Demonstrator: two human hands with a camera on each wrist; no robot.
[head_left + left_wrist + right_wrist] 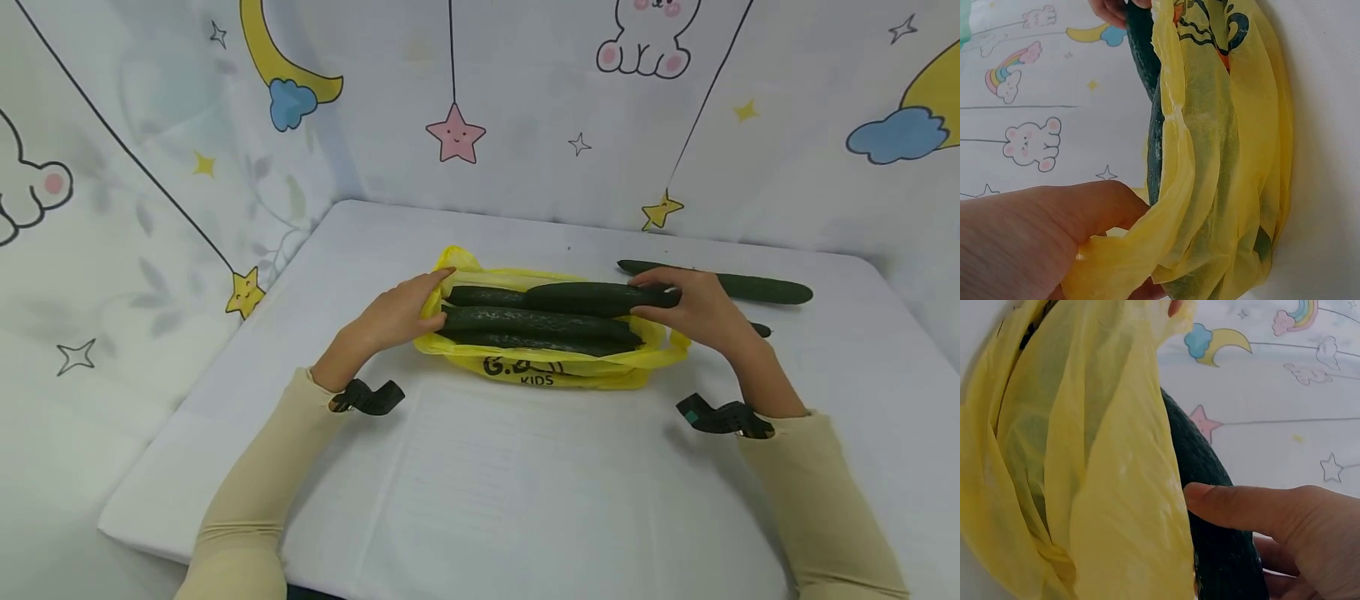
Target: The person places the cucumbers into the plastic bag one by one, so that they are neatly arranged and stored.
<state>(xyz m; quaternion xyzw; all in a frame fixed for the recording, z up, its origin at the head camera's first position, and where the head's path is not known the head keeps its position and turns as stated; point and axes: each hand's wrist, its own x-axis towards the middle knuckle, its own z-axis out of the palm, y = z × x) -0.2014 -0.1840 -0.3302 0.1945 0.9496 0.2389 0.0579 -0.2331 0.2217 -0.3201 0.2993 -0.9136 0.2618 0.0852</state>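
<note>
A yellow plastic bag [600,377] with dark print lies on its side on the white table, its mouth facing up. Several long dark green cucumbers [536,322] lie side by side in it. At the bag's left end, my left hand [396,313] grips the rim; in the left wrist view the yellow film [1107,265] passes between thumb and fingers. My right hand [696,307] holds the right end of the top cucumber [581,297], thumb on the near side. That cucumber's left part rests over the others. In the right wrist view, the bag's side hides part of this cucumber [1225,559].
Behind my right hand another cucumber [768,289] lies on the table [510,492]. A dark green tip [761,330] shows beside my right wrist, the rest hidden. A printed cloth wall [525,183] stands along the table's back and left.
</note>
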